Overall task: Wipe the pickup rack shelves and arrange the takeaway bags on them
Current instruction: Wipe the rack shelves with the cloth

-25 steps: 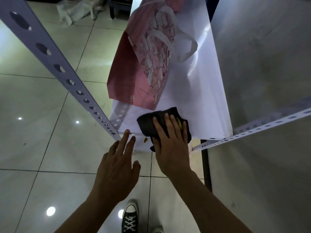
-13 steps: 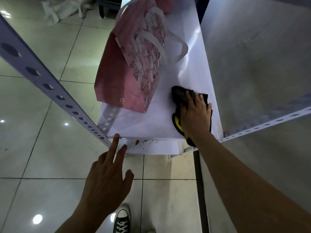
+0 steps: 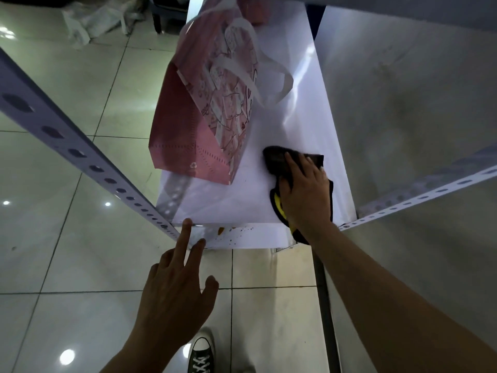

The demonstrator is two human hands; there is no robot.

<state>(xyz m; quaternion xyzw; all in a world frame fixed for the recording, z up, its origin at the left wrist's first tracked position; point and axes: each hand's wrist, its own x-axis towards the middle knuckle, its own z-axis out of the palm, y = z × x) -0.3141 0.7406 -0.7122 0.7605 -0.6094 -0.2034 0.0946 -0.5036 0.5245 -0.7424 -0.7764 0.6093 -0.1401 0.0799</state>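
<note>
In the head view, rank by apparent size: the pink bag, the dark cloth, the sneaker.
1. pink bag, clearly largest.
2. dark cloth, partly hidden under the right hand.
3. sneaker, cut off by the frame edge, so its rank below the cloth is unsure.

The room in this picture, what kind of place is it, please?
Probably a back room or pickup area of a shop: a white metal rack shelf with perforated posts, a pink takeaway bag standing on it, and a glossy tiled floor.

Right hand (image 3: 305, 189) slid cloth (image 3: 279, 160) from front edge rightward (deeper onto shelf (image 3: 242, 200)).
</note>
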